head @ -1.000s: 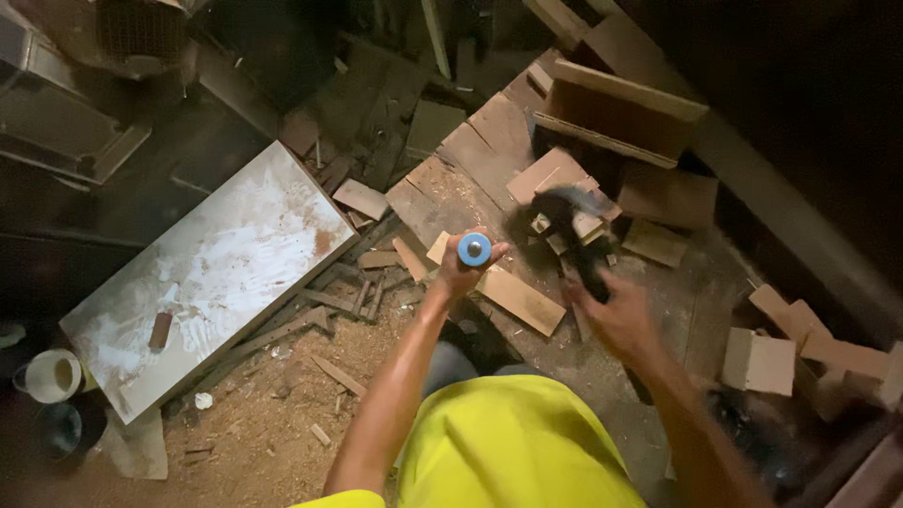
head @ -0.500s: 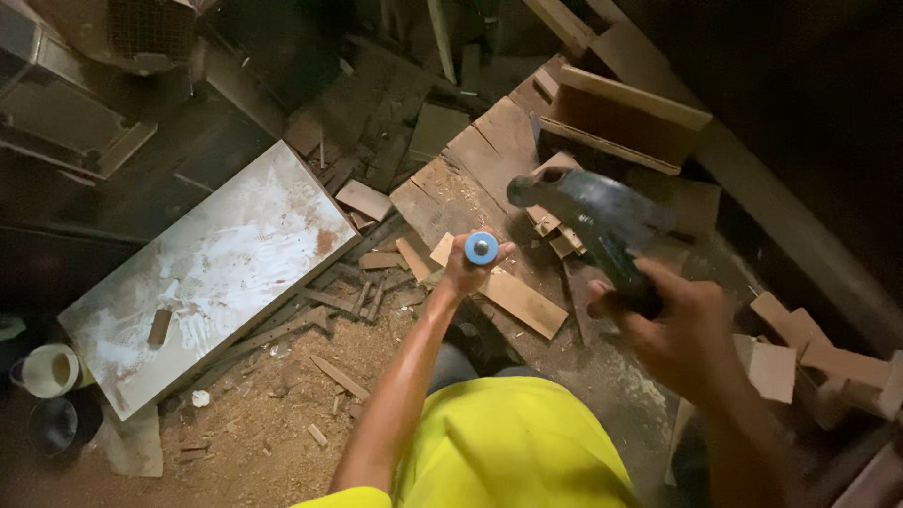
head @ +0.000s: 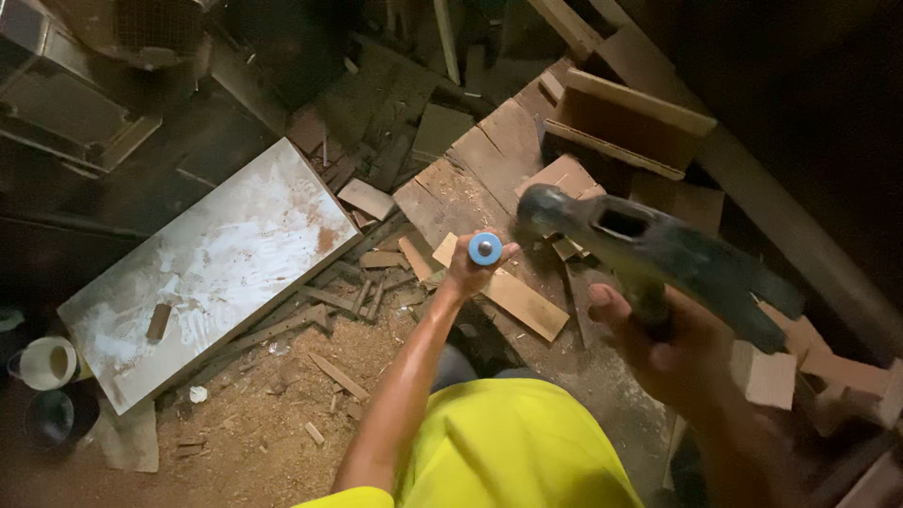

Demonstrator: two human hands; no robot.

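My left hand grips a chisel with a blue handle end, held upright over a light wooden strip lying on a plank. Raised close to the camera, my right hand clutches a hammer with a dark metal head, up and to the right of the chisel. I wear a yellow shirt.
A white, stained board lies to the left on a sawdust-covered floor with wood scraps. A tape roll sits at far left. An open wooden box and loose wood blocks lie to the right.
My right hand has lifted the hammer up from beside the chisel toward the camera. The left hand keeps the chisel in place.
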